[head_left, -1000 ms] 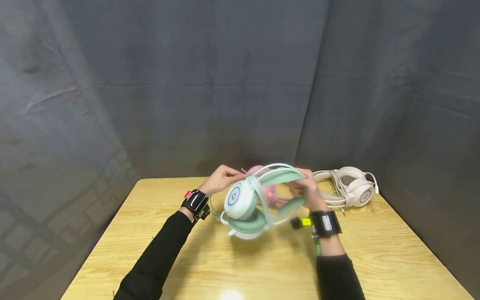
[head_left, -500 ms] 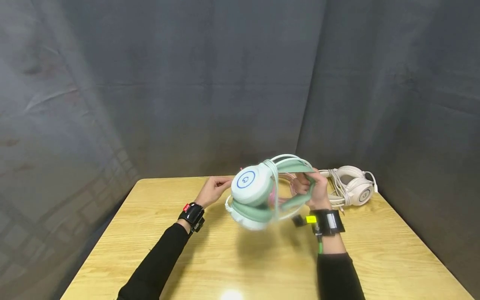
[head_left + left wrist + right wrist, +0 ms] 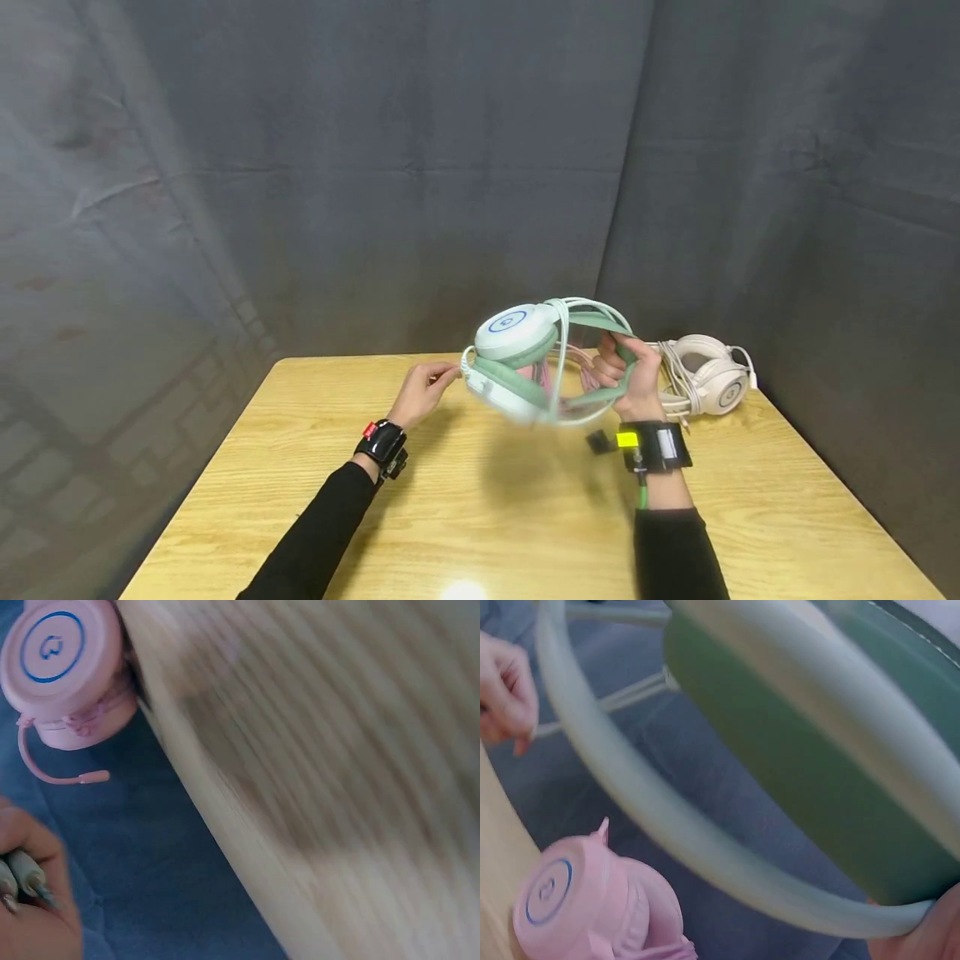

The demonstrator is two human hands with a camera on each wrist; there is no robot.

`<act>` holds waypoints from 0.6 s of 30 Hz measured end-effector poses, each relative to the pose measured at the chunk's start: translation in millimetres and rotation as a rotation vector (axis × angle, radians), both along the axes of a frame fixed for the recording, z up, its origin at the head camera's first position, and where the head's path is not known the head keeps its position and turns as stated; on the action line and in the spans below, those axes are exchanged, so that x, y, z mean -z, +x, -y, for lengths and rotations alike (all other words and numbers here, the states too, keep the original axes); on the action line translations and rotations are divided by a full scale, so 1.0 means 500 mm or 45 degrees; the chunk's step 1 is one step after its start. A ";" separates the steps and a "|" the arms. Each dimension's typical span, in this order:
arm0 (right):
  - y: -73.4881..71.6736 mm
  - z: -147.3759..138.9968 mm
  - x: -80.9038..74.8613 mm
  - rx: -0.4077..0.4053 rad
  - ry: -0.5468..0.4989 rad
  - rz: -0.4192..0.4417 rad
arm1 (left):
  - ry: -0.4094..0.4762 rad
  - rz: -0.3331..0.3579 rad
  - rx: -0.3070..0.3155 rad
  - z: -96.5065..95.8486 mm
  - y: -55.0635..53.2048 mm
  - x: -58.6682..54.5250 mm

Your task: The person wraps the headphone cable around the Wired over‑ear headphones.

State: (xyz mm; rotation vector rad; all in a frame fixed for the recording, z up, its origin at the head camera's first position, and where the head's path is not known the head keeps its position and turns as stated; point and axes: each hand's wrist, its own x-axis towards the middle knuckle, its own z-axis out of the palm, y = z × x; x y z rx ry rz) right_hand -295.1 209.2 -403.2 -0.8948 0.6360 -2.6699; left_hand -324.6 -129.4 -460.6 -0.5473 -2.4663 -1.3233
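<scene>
My right hand (image 3: 633, 377) grips the padded headband of white-and-green headphones (image 3: 516, 332), lifted above the table and tilted with the ear cups toward the left. Their thin cable is wound around the cups and band. In the left wrist view, my left hand (image 3: 34, 922) pinches two pale jack plugs (image 3: 27, 870) with metal tips. A stretch of cable (image 3: 630, 696) shows behind the headband in the right wrist view, near the left hand. Pink headphones (image 3: 562, 900) with a small microphone boom lie behind, mostly hidden in the head view by the lifted pair.
Cream-white headphones (image 3: 708, 375) with a bundled cable lie at the table's back right. The wooden table (image 3: 450, 500) ends at a back edge against a dark grey cloth (image 3: 390, 167). Cloth also hangs on both sides.
The white-and-green headphones have risen and tilted so their cups turn upward, shifting slightly right with my right hand. My left hand has drawn back to the left and a little down.
</scene>
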 end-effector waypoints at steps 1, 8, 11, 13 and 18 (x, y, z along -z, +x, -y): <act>0.000 -0.001 0.000 -0.026 -0.024 0.026 | 0.014 0.021 -0.011 -0.001 0.001 0.002; -0.003 -0.006 -0.008 -0.147 -0.111 0.204 | 0.112 0.229 -0.092 -0.017 0.010 0.002; -0.002 -0.005 -0.010 -0.133 -0.106 0.289 | 0.129 0.343 -0.110 -0.025 0.017 0.004; -0.004 -0.005 -0.010 -0.111 -0.103 0.352 | 0.111 0.377 -0.121 -0.031 0.022 0.006; -0.007 -0.003 -0.007 -0.118 -0.148 0.547 | -0.027 0.331 -0.130 -0.049 0.037 0.013</act>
